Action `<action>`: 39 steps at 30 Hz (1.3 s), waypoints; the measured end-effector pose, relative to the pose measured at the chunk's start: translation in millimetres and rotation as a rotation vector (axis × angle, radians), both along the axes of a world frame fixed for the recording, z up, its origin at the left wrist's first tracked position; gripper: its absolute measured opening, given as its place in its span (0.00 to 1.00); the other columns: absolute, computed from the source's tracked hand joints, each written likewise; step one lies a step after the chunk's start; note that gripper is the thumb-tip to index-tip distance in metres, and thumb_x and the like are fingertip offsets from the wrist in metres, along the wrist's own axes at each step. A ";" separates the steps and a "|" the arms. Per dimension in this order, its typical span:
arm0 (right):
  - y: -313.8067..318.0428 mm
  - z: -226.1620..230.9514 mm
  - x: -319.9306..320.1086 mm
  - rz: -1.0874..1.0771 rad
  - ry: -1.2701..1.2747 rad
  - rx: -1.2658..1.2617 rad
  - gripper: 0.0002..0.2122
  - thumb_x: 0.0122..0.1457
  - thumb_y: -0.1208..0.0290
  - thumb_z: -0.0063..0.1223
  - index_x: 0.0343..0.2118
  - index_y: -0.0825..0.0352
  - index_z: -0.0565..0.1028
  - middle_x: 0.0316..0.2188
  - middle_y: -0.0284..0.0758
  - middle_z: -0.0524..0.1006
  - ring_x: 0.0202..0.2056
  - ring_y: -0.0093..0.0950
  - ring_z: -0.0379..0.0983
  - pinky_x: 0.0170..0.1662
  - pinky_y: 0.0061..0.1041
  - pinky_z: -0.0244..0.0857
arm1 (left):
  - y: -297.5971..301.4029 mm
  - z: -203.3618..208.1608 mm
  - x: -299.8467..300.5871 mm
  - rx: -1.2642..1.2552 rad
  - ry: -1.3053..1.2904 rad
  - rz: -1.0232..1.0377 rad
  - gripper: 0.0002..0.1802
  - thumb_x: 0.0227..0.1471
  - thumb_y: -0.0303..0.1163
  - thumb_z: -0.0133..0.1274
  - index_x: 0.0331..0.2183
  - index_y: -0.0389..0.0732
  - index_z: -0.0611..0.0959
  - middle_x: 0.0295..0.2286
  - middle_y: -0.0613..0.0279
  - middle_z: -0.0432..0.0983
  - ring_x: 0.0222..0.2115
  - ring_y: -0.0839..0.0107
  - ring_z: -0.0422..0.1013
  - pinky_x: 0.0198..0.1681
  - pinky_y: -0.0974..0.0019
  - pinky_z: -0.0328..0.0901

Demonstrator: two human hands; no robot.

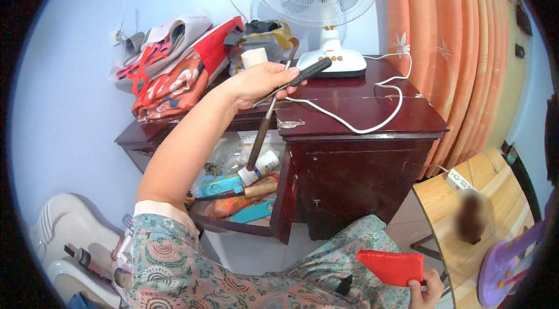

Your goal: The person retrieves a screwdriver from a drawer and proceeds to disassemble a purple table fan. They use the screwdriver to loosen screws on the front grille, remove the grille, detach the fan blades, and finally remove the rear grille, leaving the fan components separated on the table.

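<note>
My left hand (268, 81) reaches over the open drawer (233, 224), its fingers closed around two long tools. One is a screwdriver (314, 71) with a black handle pointing up to the right and a thin metal shaft. The other is a slim rod (261, 139) with a metal middle, a dark brown lower handle and a brown upper end; its kind is unclear. It slants down into the drawer's opening. Low at the right, my right hand (428, 290) pinches a flat red packet (396, 268) above my patterned clothing.
The drawer holds a white bottle (260, 167), blue packages and a wooden handle. On the dark red desk (361, 99) stand a fan (332, 59) with a looping white cord and piled bags (174, 85). A wooden folding table (434, 210) and purple stool (506, 268) are at right.
</note>
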State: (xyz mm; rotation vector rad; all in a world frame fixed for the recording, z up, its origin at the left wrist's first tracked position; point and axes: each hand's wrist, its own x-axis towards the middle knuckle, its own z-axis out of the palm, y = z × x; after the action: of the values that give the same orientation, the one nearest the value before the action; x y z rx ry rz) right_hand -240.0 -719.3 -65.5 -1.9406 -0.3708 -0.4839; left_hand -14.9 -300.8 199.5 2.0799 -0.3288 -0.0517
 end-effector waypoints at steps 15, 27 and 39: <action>-9.2 -9.3 1.0 -0.138 0.070 -0.021 0.09 0.55 0.76 0.57 0.38 0.71 0.75 0.30 0.35 0.72 0.27 0.23 0.69 0.24 0.18 0.62 | -33.7 59.6 19.8 0.663 -0.069 0.010 0.20 0.60 0.42 0.44 0.46 0.37 0.71 0.26 0.71 0.67 0.26 0.81 0.64 0.26 0.75 0.62; -12.7 -22.4 13.3 -0.069 -0.021 0.000 0.09 0.54 0.73 0.60 0.35 0.70 0.74 0.28 0.34 0.71 0.25 0.22 0.64 0.25 0.18 0.57 | 84.5 35.6 -74.4 1.143 -0.158 0.296 0.22 0.59 0.46 0.44 0.32 0.34 0.75 0.25 0.59 0.69 0.30 0.70 0.66 0.38 0.63 0.63; 43.6 38.9 63.7 0.028 0.029 0.046 0.08 0.52 0.73 0.58 0.32 0.71 0.74 0.25 0.30 0.72 0.27 0.19 0.65 0.30 0.18 0.58 | 140.2 -102.0 -40.2 1.455 0.111 0.212 0.21 0.50 0.50 0.53 0.40 0.46 0.81 0.34 0.55 0.78 0.37 0.54 0.74 0.40 0.55 0.67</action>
State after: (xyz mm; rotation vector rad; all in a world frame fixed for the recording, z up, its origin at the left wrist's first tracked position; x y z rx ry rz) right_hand -176.3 -675.7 -26.6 -1.8938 -0.3647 -0.4422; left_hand -55.1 -160.6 97.5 3.5123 0.0781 -0.3647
